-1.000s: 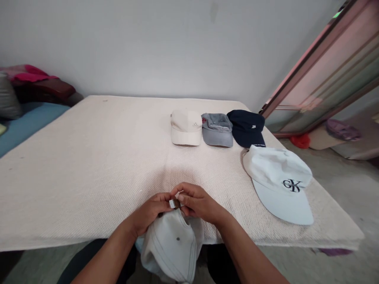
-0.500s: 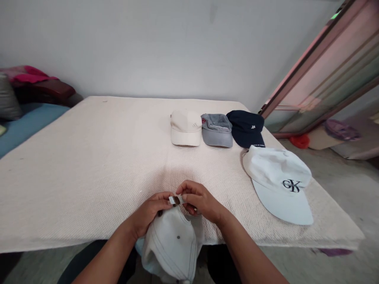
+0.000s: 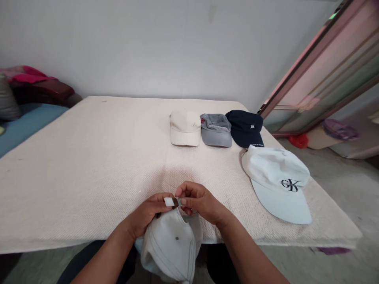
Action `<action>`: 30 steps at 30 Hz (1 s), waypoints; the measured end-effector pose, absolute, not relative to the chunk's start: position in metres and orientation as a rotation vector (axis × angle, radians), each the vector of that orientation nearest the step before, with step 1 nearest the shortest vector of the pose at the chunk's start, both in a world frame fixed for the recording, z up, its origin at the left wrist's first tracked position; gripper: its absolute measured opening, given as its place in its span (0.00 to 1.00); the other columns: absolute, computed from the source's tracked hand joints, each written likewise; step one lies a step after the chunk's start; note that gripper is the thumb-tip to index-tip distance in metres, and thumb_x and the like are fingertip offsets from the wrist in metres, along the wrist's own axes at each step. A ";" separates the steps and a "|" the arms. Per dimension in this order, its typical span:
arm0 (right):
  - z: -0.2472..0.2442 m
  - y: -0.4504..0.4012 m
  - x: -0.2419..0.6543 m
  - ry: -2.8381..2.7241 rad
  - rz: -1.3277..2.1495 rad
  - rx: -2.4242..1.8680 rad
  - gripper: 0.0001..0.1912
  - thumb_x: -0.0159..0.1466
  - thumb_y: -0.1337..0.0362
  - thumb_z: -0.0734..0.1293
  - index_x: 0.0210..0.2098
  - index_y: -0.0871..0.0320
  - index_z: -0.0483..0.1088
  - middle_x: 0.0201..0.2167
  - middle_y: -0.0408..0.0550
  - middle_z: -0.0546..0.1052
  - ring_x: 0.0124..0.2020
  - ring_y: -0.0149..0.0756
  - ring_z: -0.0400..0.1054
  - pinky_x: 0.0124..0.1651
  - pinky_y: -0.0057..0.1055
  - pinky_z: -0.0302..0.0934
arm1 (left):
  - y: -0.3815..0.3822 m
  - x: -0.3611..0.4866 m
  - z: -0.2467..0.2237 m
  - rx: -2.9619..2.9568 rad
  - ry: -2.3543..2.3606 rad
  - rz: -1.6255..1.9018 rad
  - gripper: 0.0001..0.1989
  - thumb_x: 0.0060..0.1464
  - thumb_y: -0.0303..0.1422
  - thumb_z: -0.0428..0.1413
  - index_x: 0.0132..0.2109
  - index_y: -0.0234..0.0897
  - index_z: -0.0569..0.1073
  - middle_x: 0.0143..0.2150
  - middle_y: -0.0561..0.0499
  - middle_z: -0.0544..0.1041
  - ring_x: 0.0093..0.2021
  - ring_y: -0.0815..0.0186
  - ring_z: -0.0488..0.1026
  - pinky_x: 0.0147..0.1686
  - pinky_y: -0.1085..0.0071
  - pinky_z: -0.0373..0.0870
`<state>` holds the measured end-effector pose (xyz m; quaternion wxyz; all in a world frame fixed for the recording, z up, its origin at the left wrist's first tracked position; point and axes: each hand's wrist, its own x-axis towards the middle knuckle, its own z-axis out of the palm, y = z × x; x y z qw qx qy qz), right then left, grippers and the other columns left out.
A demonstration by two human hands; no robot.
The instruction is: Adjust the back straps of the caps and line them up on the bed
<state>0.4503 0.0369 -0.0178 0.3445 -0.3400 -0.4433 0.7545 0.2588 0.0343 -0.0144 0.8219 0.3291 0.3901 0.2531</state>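
A pale grey-white cap hangs at the table's front edge, its back opening turned up toward me. Its adjusting strap runs through a brown-looking buckle. My left hand is closed on the strap and the cap's edge at the buckle's left. With thumb and fingers pinched, my right hand grips the strap just right of the buckle. Part of the strap and the cap's brim are hidden.
Toward the back stand a cream cap, a grey cap and a navy cap in a row. A white cap with black letters lies at the right of the cloth-covered table. A wall rises behind.
More of the strap's white end now sticks out left of the buckle. Both hands stay nearly in place, and the other caps have not moved on the table.
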 end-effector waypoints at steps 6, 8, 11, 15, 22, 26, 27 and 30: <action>-0.018 0.035 0.450 -1.127 1.965 -0.797 0.10 0.56 0.61 0.69 0.35 0.59 0.66 0.20 0.36 0.63 0.17 0.22 0.54 0.20 0.22 0.46 | 0.032 0.263 -0.014 0.694 0.910 0.498 0.14 0.44 0.33 0.63 0.40 0.34 0.77 0.31 0.47 0.78 0.30 0.66 0.72 0.34 0.71 0.66; -0.017 0.035 0.450 -1.130 1.966 -0.798 0.11 0.56 0.61 0.69 0.35 0.59 0.66 0.20 0.36 0.63 0.17 0.22 0.54 0.20 0.22 0.46 | 0.031 0.263 -0.013 0.703 0.903 0.500 0.14 0.44 0.33 0.63 0.40 0.34 0.77 0.31 0.47 0.78 0.30 0.66 0.72 0.34 0.71 0.66; -0.017 0.035 0.449 -1.183 1.964 -0.853 0.12 0.56 0.58 0.69 0.35 0.59 0.67 0.19 0.36 0.62 0.17 0.21 0.52 0.20 0.22 0.45 | 0.031 0.264 -0.011 0.698 0.908 0.496 0.14 0.43 0.33 0.64 0.39 0.33 0.78 0.29 0.48 0.77 0.28 0.68 0.71 0.31 0.73 0.65; -0.019 0.038 0.448 -1.316 1.915 -0.999 0.13 0.53 0.59 0.71 0.32 0.60 0.68 0.20 0.37 0.64 0.19 0.21 0.52 0.21 0.21 0.46 | 0.032 0.263 -0.013 0.669 0.922 0.505 0.09 0.45 0.32 0.61 0.34 0.32 0.77 0.26 0.50 0.75 0.25 0.70 0.67 0.27 0.74 0.63; -0.025 0.037 0.443 -1.377 1.866 -1.072 0.12 0.52 0.61 0.72 0.31 0.60 0.68 0.20 0.37 0.65 0.20 0.22 0.55 0.23 0.21 0.50 | 0.033 0.257 -0.020 0.677 0.823 0.489 0.19 0.51 0.45 0.55 0.33 0.30 0.75 0.26 0.48 0.73 0.26 0.66 0.68 0.28 0.72 0.63; -0.026 0.036 0.441 -1.339 1.916 -1.050 0.12 0.53 0.61 0.71 0.32 0.60 0.67 0.18 0.36 0.64 0.19 0.21 0.53 0.21 0.21 0.48 | 0.033 0.258 -0.018 0.758 0.817 0.408 0.13 0.48 0.37 0.60 0.38 0.30 0.75 0.29 0.47 0.75 0.28 0.67 0.70 0.30 0.72 0.63; -0.026 0.036 0.441 -1.325 1.936 -1.040 0.11 0.53 0.61 0.71 0.32 0.59 0.67 0.18 0.36 0.63 0.18 0.21 0.52 0.20 0.21 0.47 | 0.033 0.259 -0.018 0.749 0.811 0.409 0.13 0.48 0.36 0.60 0.38 0.30 0.76 0.29 0.47 0.75 0.28 0.67 0.70 0.31 0.73 0.63; -0.024 0.037 0.444 -1.286 1.960 -1.007 0.11 0.56 0.61 0.69 0.34 0.59 0.67 0.17 0.36 0.63 0.16 0.21 0.51 0.19 0.21 0.45 | 0.034 0.260 -0.016 0.712 0.809 0.433 0.12 0.49 0.36 0.60 0.38 0.31 0.76 0.29 0.46 0.76 0.27 0.69 0.70 0.29 0.74 0.63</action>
